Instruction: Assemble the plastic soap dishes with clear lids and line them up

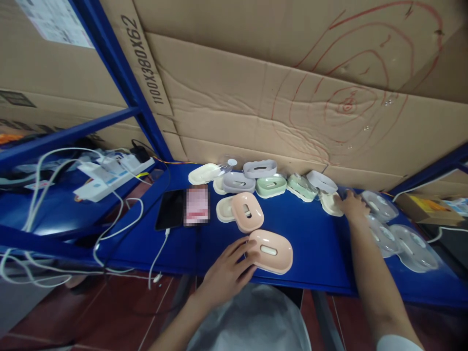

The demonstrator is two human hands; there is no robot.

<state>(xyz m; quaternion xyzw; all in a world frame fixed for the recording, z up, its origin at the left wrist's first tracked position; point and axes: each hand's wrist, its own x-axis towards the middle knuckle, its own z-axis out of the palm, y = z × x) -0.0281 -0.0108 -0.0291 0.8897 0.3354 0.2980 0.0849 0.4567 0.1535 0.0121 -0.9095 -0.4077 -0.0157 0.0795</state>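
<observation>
My left hand [234,265] is at the near edge of the table, its fingers over the left rim of a pink oval soap dish [281,252] with a pale slot in its middle. Behind it, a second pink soap dish [252,204] leans on a cream oval base [225,209]. My right hand [354,204] reaches to the back right, fingers apart, between a cream soap dish base [332,204] and a clear plastic cover [380,205]. Its fingertips are partly hidden, and I see nothing held in it.
Along the back are grey [260,168] and green [271,185] soap dishes. More clear covers [413,247] lie at right. A black phone [170,209] with a white cable, and a power strip [113,178], are on the left. Cardboard [237,97] stands behind the blue table [314,258].
</observation>
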